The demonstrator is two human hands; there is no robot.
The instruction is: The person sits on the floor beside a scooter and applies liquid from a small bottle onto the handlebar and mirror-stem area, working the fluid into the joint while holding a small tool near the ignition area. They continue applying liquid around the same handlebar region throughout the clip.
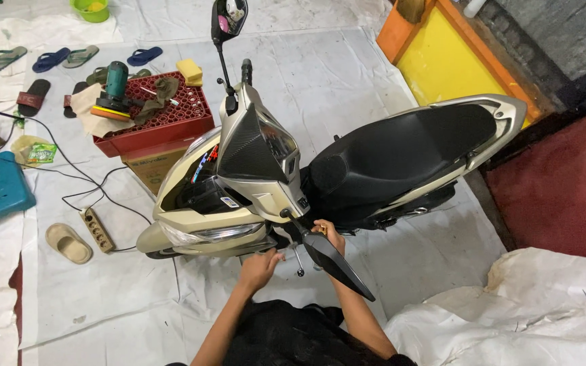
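A person's left hand [260, 268] curls, fingers together, just under the near end of a scooter's handlebar [291, 218], though a firm grip on anything cannot be confirmed; the right hand [329, 235] closes on the stalk of the black mirror [337, 264] there. The beige scooter [239, 196] stands on white sheeting [347, 74], front panels apparently in place, far mirror [228, 19] upright. Near the sheeting's far-left corner, a red crate [154, 122] holds a green polisher [113, 91], suggesting work remains under way.
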